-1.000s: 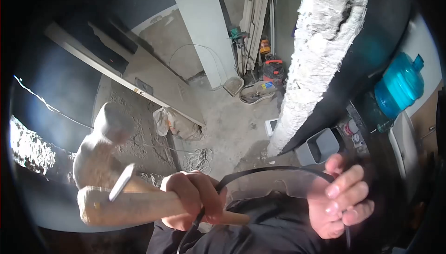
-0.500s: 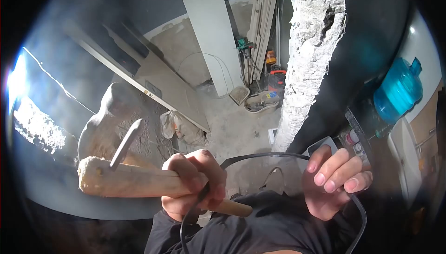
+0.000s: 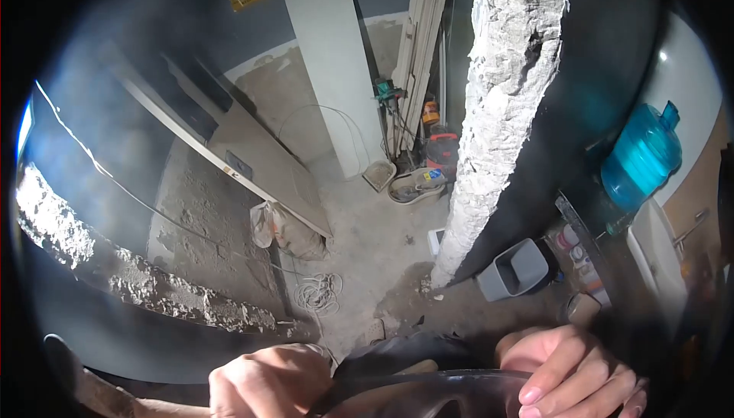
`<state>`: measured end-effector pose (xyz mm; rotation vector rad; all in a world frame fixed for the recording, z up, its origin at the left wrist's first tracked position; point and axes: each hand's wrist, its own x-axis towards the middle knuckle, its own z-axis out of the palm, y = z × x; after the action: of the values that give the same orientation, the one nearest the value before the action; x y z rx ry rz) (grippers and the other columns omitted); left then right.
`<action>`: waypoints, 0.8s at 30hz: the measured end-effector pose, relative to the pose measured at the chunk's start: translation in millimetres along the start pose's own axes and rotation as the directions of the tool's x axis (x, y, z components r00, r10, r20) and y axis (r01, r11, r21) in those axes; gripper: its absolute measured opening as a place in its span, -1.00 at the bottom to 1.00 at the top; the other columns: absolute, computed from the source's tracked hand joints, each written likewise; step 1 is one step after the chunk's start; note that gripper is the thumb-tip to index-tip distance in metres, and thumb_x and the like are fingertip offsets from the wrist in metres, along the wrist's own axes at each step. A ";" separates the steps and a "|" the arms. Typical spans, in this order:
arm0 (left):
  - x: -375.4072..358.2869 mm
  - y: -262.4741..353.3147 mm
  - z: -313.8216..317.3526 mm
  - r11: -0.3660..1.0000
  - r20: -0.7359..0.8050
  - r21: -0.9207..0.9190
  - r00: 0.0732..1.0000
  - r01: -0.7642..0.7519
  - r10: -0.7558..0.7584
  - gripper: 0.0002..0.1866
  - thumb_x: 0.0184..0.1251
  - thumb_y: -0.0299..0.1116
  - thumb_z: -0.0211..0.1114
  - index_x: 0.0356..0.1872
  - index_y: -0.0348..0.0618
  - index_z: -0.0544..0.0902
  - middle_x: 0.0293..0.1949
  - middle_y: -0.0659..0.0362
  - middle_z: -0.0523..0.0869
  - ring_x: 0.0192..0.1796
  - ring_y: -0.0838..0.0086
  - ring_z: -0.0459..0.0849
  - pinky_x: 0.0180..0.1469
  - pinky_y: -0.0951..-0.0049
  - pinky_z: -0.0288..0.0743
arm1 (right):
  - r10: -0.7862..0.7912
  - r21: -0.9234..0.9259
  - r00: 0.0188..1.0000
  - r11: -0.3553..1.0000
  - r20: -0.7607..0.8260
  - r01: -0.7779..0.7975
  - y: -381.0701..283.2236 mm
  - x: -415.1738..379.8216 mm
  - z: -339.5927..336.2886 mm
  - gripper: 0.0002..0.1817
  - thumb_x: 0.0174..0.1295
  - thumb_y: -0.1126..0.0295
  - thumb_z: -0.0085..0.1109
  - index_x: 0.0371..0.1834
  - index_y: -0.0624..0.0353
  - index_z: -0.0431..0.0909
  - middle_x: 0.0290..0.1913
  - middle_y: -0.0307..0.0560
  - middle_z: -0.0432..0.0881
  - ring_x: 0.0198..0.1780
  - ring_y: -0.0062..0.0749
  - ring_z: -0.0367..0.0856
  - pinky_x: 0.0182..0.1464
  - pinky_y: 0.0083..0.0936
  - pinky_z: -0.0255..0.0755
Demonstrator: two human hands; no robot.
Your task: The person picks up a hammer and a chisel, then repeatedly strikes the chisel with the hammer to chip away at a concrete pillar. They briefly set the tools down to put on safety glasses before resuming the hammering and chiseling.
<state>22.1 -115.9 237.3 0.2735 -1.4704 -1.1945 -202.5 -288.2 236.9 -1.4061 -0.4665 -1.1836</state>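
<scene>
At the bottom left, my left hand (image 3: 267, 380) is closed around a wooden-handled tool (image 3: 115, 403), whose grey end points left. Part of that tool is cut off by the frame edge. Between my hands lie black-rimmed goggles (image 3: 436, 383), only their upper part in view. The fingers of my right hand (image 3: 581, 376) are curled over the goggles' right side. The knuckles of my left hand sit against their left side; whether it also grips them is hidden.
A white rough plaster edge (image 3: 505, 112) runs down the middle right. Beyond stand a grey bin (image 3: 520, 269), a blue water bottle (image 3: 642, 158) and a white sink (image 3: 650, 250). Coiled cable (image 3: 317, 293), a sack (image 3: 294, 234) and a tall white board (image 3: 332, 74) are ahead.
Both hands and the goggles have dropped lower in view. The wooden-handled tool has swung down towards the lower left corner, uncovering the broken wall edge and coiled cable.
</scene>
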 end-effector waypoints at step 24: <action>-20.7 -18.0 16.7 0.914 -0.346 0.341 0.875 -0.220 0.339 -0.63 0.42 0.05 0.35 0.00 0.02 0.72 -0.50 0.11 0.65 -0.54 0.41 0.58 -0.09 0.19 0.34 | -0.687 -0.087 0.712 0.725 -0.141 0.683 -8.2 -23.5 0.7 -0.79 0.15 0.35 0.40 -0.52 -0.03 0.51 -0.55 -0.45 0.55 -0.58 -0.75 0.49 -0.37 -0.67 0.48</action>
<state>6.6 -100.3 213.9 0.4581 -1.2650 -0.6324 -218.6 -277.4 221.3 -1.1601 -0.9100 -1.9007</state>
